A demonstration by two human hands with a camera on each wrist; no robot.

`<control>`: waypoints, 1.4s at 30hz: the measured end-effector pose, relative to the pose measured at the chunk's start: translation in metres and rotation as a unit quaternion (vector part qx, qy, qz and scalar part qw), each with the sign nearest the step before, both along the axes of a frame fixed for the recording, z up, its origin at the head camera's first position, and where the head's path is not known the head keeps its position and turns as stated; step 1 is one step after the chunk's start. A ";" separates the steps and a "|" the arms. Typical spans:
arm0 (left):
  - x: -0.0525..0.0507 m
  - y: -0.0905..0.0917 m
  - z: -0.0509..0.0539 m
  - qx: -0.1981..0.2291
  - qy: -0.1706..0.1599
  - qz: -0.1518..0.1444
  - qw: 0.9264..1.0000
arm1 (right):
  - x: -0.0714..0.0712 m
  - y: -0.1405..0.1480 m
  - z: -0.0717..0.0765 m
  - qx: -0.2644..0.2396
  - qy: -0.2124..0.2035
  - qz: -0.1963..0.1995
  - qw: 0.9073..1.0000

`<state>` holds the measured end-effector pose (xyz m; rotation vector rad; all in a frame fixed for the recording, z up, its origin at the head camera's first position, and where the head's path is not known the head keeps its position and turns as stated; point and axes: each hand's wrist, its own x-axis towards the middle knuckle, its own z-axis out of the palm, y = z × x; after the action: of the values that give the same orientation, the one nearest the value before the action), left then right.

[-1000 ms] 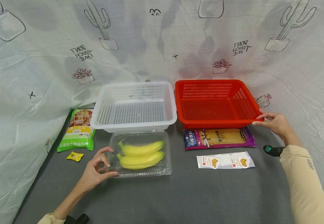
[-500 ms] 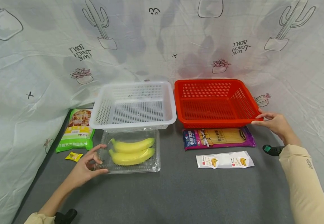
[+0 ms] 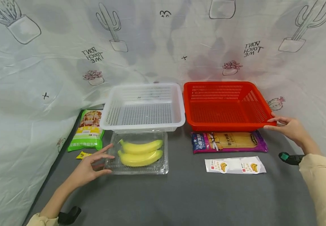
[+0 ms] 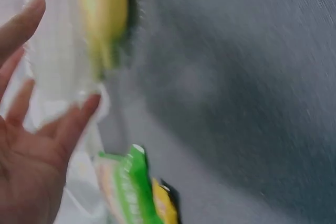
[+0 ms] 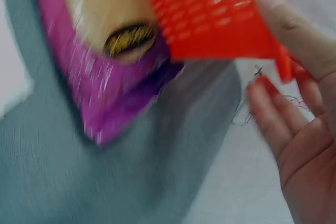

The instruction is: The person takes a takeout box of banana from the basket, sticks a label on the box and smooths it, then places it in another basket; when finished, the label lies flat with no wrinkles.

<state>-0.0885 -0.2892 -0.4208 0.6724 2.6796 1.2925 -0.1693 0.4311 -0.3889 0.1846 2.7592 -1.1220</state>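
A clear plastic clamshell box (image 3: 164, 168) with two yellow bananas (image 3: 141, 158) inside lies in front of the white basket (image 3: 142, 127). My left hand (image 3: 86, 168) is at the box's left edge, fingers spread and thumb apart from them. The left wrist view is blurred, so contact with the box is hard to tell. On the far side, my right hand (image 3: 292, 130) holds the near right corner of the red basket (image 3: 225, 127), its thumb over the rim and fingers outside it. Both baskets have nothing in them.
A purple spaghetti pack (image 3: 229, 142) lies against the red basket's front. Nearer is a white paper strip (image 3: 234, 165) with banana pictures. At left are a green food bag (image 3: 87, 131) and a small yellow packet (image 3: 83, 155). A printed cloth (image 3: 151, 40) hangs behind.
My left hand has shifted the clamshell box with the bananas to the left, and its fingers have since loosened. The right hand stays at the red basket's corner. The head view has turned slightly.
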 end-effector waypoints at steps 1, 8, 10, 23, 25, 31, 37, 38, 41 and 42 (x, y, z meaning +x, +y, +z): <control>0.002 0.003 0.002 -0.013 0.018 0.013 1.000 | 0.002 -0.001 -0.001 -0.007 0.001 0.002 1.000; 0.016 0.050 0.016 0.007 0.166 0.131 0.977 | 0.021 -0.016 -0.019 -0.141 0.097 -0.093 0.981; 0.021 0.069 0.019 0.068 0.163 0.129 0.976 | 0.025 -0.023 -0.025 -0.208 0.139 -0.118 0.961; 0.025 0.188 0.013 0.283 -0.104 0.017 0.953 | 0.069 -0.065 -0.036 -0.409 0.168 -0.199 0.874; 0.021 0.209 0.012 0.280 -0.118 -0.002 0.953 | 0.075 -0.069 -0.038 -0.483 0.156 -0.154 0.848; 0.007 0.266 0.004 0.275 -0.155 -0.038 0.948 | 0.089 -0.087 -0.045 -0.582 0.092 -0.062 0.806; 0.002 0.307 -0.015 0.260 -0.202 -0.015 0.944 | 0.098 -0.104 -0.054 -0.568 0.074 -0.013 0.820; 0.001 0.312 -0.020 0.252 -0.197 -0.018 0.947 | 0.099 -0.106 -0.056 -0.557 0.074 -0.012 0.827; -0.003 0.324 -0.032 0.215 -0.171 -0.027 0.961 | 0.104 -0.112 -0.064 -0.523 0.073 -0.012 0.849; -0.004 0.327 -0.035 0.201 -0.165 -0.027 0.965 | 0.106 -0.114 -0.068 -0.513 0.072 -0.014 0.855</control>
<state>-0.0930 0.0376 -0.4563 0.5030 2.1433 1.7766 -0.0638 0.3172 -0.4565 -0.0034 1.8561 -2.4671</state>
